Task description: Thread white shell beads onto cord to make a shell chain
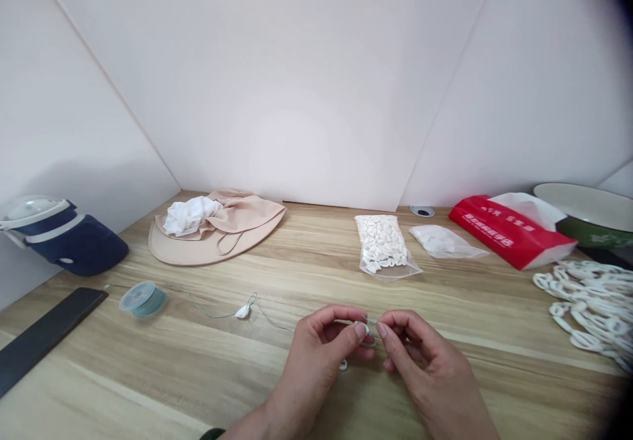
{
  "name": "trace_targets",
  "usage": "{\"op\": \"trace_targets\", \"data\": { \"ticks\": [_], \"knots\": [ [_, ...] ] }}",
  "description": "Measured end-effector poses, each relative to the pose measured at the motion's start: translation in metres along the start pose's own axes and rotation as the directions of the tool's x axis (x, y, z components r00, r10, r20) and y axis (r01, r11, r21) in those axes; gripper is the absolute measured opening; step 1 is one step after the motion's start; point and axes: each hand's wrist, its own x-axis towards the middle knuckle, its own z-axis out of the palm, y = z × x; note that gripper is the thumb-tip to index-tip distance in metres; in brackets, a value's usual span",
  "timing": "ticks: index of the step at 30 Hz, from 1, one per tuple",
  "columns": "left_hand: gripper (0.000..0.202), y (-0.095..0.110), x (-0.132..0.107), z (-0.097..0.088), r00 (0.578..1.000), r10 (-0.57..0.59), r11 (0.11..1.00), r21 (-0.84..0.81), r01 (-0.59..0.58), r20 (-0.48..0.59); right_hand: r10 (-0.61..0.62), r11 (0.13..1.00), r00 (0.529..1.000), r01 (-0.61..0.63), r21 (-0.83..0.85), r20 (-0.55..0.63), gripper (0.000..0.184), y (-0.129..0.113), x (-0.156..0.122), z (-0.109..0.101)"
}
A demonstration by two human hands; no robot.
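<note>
My left hand [319, 351] and my right hand [420, 361] meet over the wooden table [198, 374] near its front edge. Between the left thumb and forefinger is pinched a small white shell [362, 329]. The right fingertips are pinched on the thin thread [277, 321] right beside that shell. The thread runs left across the table, through another white shell [242, 311], to a small teal spool [143, 298]. Just below my left fingers another white shell [343, 365] lies on the wood.
A clear bag of white shells [383, 245] and a smaller bag [445, 241] lie behind my hands. A red tissue pack [509, 235], a green bowl [588, 212] and strung white shells [593, 305] are at the right. Beige hat [217, 232], blue visor [64, 239], dark ruler [39, 338] at left.
</note>
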Motion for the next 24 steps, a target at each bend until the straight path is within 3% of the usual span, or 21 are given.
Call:
{"op": "trace_targets", "data": {
  "ticks": [6, 10, 18, 24],
  "knots": [
    [0.027, 0.000, 0.000, 0.000, 0.999, 0.031, 0.999, 0.021, -0.031, -0.020, 0.026, 0.999, 0.999, -0.028, 0.031, 0.042, 0.019, -0.002, -0.002, 0.005],
    [0.022, 0.000, 0.000, -0.001, 0.996, 0.079, 0.996, 0.047, -0.078, -0.031, 0.085, 0.993, 0.996, -0.085, 0.080, 0.004, 0.018, -0.004, -0.005, 0.010],
    [0.013, -0.003, 0.000, -0.002, 0.974, 0.222, 0.958, 0.195, -0.210, -0.040, 0.012, 0.999, 0.999, -0.010, -0.052, 0.039, 0.018, -0.001, -0.003, 0.003],
    [0.025, -0.006, 0.001, -0.002, 0.984, 0.178, 0.983, 0.042, -0.179, 0.028, 0.057, 0.997, 0.998, -0.056, 0.043, -0.003, 0.019, -0.003, 0.000, -0.001]
  ]
}}
